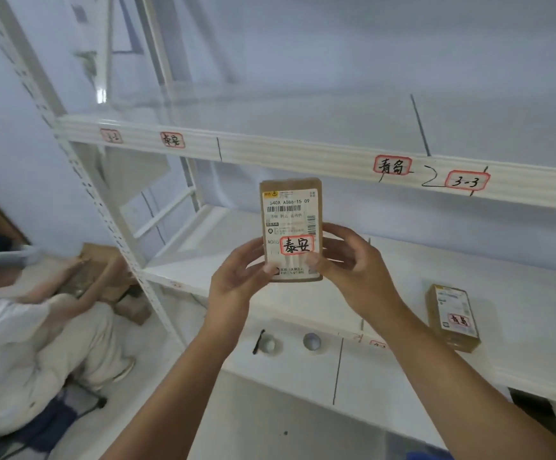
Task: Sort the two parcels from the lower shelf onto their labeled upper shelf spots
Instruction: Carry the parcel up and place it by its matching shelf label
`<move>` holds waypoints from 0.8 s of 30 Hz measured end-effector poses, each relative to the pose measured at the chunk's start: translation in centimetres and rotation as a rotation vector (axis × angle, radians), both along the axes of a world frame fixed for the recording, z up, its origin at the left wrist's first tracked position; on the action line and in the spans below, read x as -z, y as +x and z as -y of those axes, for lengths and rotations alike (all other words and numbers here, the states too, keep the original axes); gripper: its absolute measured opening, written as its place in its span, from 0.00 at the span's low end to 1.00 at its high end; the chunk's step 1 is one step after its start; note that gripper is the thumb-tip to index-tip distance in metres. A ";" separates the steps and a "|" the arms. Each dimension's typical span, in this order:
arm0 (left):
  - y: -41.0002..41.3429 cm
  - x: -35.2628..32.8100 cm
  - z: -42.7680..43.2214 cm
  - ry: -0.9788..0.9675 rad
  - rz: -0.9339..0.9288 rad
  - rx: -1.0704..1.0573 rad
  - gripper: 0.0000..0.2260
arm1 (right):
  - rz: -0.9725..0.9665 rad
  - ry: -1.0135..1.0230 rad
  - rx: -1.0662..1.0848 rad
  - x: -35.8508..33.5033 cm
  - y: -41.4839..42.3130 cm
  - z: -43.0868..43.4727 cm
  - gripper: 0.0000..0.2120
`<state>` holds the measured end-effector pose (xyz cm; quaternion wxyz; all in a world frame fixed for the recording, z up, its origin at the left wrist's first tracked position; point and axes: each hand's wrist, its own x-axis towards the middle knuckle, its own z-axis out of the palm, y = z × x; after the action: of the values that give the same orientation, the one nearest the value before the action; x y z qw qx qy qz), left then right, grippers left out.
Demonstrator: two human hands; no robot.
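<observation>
I hold a small brown parcel [290,210] upright in front of me, its white shipping label and a red-bordered handwritten tag facing me. My left hand [236,280] grips its lower left edge and my right hand [352,263] its lower right edge. A second brown parcel [453,317] with its own red-bordered tag lies flat on the lower shelf [386,287] to the right. The upper shelf's front rail [270,151] carries red-bordered tags: one [172,140] at the left, another [392,165] at the right, beside a "3-3" tag [467,180].
Black lines mark divisions on both shelves. The rack's perforated white post [104,207] stands at the left. A person [31,340] crouches on the floor at left by a cardboard box [104,267]. Two small round objects [289,341] lie under the lower shelf.
</observation>
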<state>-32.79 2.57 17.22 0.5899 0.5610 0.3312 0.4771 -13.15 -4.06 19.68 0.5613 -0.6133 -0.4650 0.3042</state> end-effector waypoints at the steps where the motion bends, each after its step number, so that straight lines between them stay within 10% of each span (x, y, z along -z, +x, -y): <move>1: -0.9 -0.7 -0.3 0.013 0.004 -0.028 0.21 | 0.010 0.019 -0.026 -0.7 -0.8 -0.7 0.21; 24: -13.8 -17.1 -25.4 0.549 -0.316 0.073 0.26 | 0.331 0.260 0.071 -16.2 -13.3 -21.2 0.29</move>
<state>-46.58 28.01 34.33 0.3742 0.7781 0.2572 0.4341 -26.47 17.18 35.85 0.5620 -0.5935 -0.5642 0.1170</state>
